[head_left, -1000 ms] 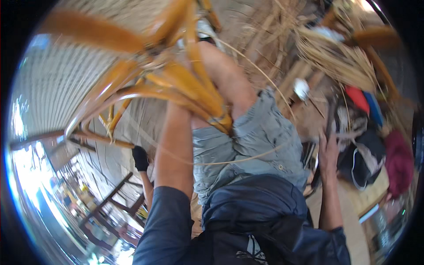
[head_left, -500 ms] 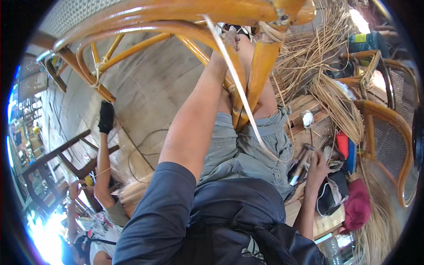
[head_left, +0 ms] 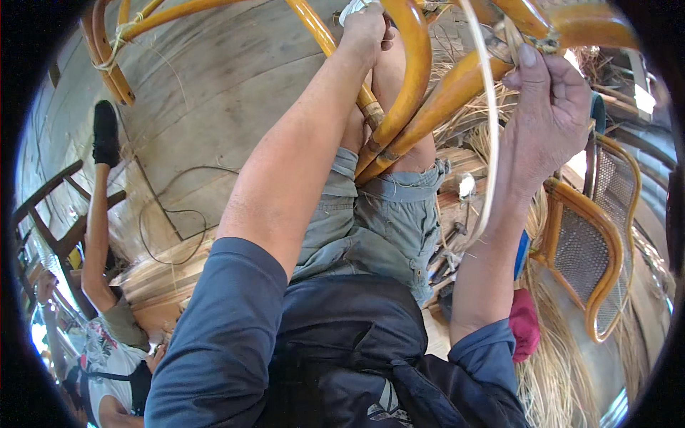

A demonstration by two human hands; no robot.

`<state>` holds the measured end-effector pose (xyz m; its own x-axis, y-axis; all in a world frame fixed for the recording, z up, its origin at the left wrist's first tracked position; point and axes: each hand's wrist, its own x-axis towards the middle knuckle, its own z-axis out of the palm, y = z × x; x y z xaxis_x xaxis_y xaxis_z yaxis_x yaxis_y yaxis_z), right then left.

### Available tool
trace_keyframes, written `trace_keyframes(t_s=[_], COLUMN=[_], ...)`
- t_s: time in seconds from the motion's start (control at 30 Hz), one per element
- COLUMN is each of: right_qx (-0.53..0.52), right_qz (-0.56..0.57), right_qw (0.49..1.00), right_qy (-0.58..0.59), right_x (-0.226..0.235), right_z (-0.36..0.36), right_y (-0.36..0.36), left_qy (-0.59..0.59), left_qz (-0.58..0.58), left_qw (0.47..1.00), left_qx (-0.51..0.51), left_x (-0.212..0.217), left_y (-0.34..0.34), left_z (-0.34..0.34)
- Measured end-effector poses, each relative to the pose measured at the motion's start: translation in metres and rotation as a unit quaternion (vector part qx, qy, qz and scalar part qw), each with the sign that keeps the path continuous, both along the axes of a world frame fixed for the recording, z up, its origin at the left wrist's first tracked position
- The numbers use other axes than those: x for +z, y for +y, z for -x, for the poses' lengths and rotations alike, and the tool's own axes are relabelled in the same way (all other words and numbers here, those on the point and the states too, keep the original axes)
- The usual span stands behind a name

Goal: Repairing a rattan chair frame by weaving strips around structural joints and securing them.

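A glossy amber rattan chair frame (head_left: 415, 78) rests between my legs, its poles meeting low against my shorts. My left hand (head_left: 367, 32) is closed at the top of the view, beside the frame; what it holds is hidden. On the right, my right hand (head_left: 549, 107) is at a pole joint, thumb and fingers pinching the tan rattan strip wrapped there (head_left: 511, 39). A long pale strip (head_left: 492, 114) hangs from the top edge, passes in front of the joint's pole and curves down by my right forearm.
Woven-back chairs (head_left: 581, 242) stand at right, near a maroon cloth item (head_left: 524, 324) and bundles of loose fibre (head_left: 553, 371). Small tools (head_left: 449, 250) lie beside my right thigh. Another person (head_left: 114, 342) sits at lower left, a black-shod foot (head_left: 105, 135) stretched out.
My right hand has risen from the tools beside my thigh to the joint. The chair frame has shifted up and turned in view. My left hand remains at the top.
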<state>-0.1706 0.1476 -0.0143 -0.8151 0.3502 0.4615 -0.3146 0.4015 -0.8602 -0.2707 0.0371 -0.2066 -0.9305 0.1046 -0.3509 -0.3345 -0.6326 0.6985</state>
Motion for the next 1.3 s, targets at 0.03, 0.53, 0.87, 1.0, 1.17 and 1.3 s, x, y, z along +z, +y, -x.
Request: trace_keyframes(t_s=[0.03,0.53,0.87,1.0,1.17,1.3], right_qx=[-0.015,-0.077,-0.048,-0.049,-0.051,-0.046], right_qz=[-0.006,-0.118,-0.163,-0.109,-0.164,-0.167], right_qw=[1.000,0.986,0.984,0.989,0.982,0.980], right_qy=[0.002,0.087,0.060,0.082,0.081,0.101], right_x=[0.000,-0.016,-0.011,-0.015,-0.015,-0.019], right_z=[0.002,0.013,0.001,0.005,0.004,0.010], right_y=[0.001,0.005,-0.002,-0.004,-0.001,-0.004], left_qy=[0.099,0.096,0.214,0.269,0.260,0.115], left_qz=[-0.141,-0.238,-0.295,-0.417,-0.410,-0.064], left_qw=[0.985,0.954,0.913,0.831,0.823,0.974], left_qx=[0.010,-0.158,-0.180,-0.253,-0.296,-0.185], left_x=[0.001,0.087,0.107,0.103,0.114,0.160], left_y=[0.000,0.053,0.006,0.001,-0.008,0.011], left_z=[-0.003,0.056,0.038,0.042,0.039,0.016])
